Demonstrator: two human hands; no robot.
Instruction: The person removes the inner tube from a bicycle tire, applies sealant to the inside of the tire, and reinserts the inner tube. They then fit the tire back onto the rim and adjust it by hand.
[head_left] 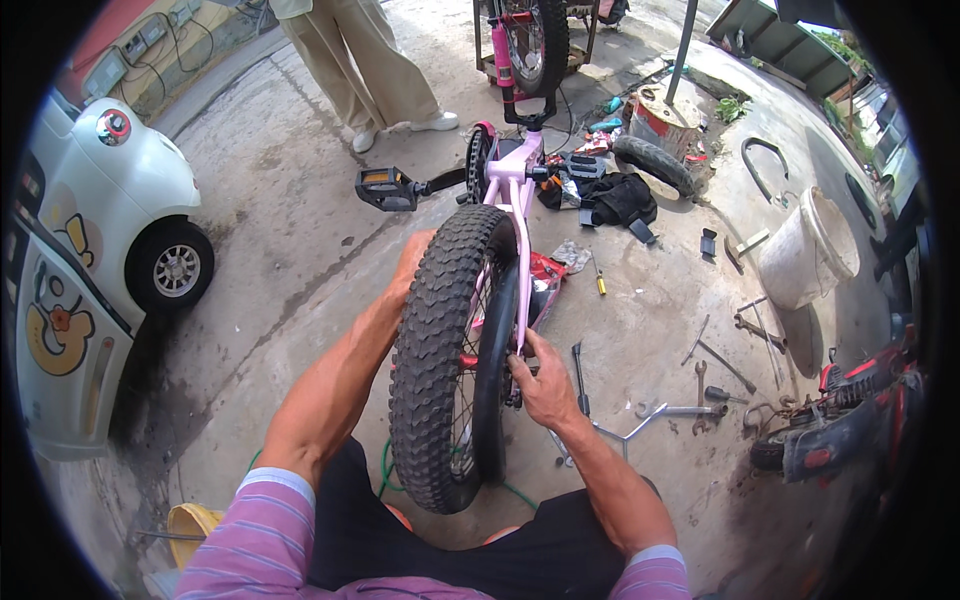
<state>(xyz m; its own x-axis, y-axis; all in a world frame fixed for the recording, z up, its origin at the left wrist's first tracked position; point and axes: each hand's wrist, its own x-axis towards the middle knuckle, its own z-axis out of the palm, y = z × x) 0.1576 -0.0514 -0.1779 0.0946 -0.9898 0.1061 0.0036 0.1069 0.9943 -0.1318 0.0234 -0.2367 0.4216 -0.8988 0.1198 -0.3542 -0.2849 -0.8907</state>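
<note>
A pink bicycle frame stands in front of me with its fat, knobbly wheel between my knees. My left hand reaches behind the far left side of the tyre; its fingers are hidden there. On the right side, my right hand is closed with thumb and fingertips on the lower end of the frame's stay, near the wheel hub. Between stay and tyre runs a smooth black curved band, whose kind I cannot make out for sure. A black pedal sticks out to the left, beside the chainring.
Spanners, a Y-shaped wrench and a yellow-handled screwdriver lie on the concrete at right. Beyond are a white bucket and a loose tyre. A white vehicle stands left; a person in beige trousers stands ahead.
</note>
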